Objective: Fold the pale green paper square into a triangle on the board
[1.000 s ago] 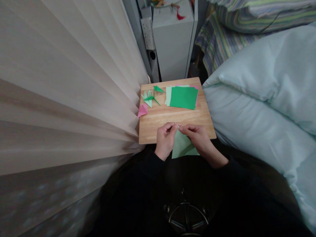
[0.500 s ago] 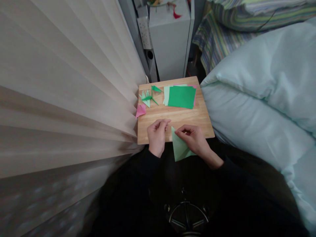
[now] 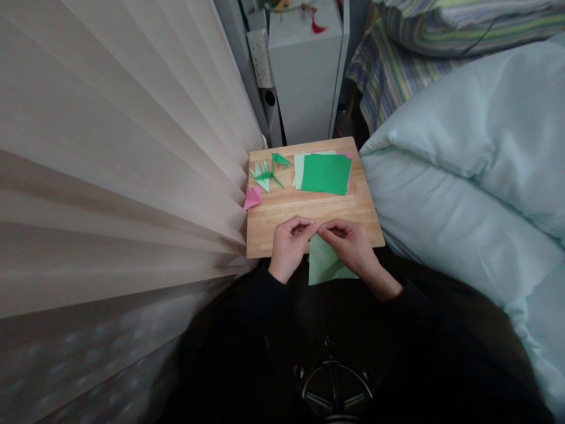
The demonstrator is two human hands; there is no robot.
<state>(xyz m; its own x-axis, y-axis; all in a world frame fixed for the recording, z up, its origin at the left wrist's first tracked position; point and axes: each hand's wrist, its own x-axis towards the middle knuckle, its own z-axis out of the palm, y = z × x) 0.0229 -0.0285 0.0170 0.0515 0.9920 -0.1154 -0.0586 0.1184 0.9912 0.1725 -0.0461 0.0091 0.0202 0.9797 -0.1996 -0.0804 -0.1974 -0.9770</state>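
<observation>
A folded light green paper [image 3: 324, 265] hangs over the near edge of a small wooden board [image 3: 282, 207]. My left hand [image 3: 289, 246] pinches its top corner. My right hand [image 3: 353, 247] pinches the same corner from the right, fingers closed on the paper. Both hands meet above the board's front edge. Further back on the board lies a stack of paper squares [image 3: 325, 173], dark green on top, with pale green and pink sheets under it. Green folded paper figures [image 3: 267, 171] and a pink folded piece [image 3: 253, 197] lie at the board's left side.
A pleated beige curtain [image 3: 110, 176] fills the left. A pale blue duvet [image 3: 463, 176] lies on the right, with striped bedding [image 3: 424, 41] behind. A white cabinet [image 3: 306, 70] and a power strip [image 3: 261, 59] stand beyond the board. A chair base [image 3: 334, 386] shows below.
My left hand, apart from the paper half a second ago, has come back to its top corner. The paper has tilted back upright between both hands.
</observation>
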